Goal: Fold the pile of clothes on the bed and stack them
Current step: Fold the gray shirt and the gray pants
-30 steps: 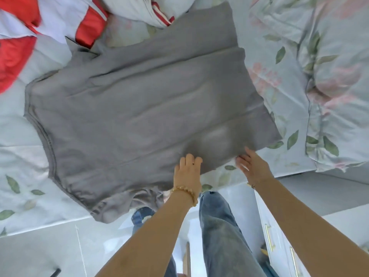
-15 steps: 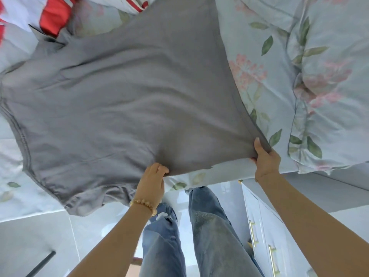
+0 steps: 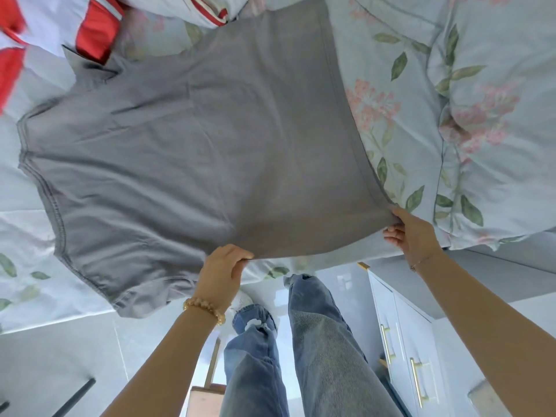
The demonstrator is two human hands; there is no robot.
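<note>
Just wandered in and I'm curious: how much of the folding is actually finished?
Little so far: no folded stack is in view. The grey T-shirt lies spread flat on the floral bed, ready for folding. In hand: the left hand and right hand each grip its near edge. Left: folding it, then the red and white clothes bunched behind.

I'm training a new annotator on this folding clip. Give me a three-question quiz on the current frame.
1. True or false: both hands grip the grey shirt.
2. Which hand wears the beaded bracelet? A) left B) right
3. Fill in: the right hand pinches the shirt's near ____ at the hem.

Key: 1 true. 2 A. 3 corner.
</note>
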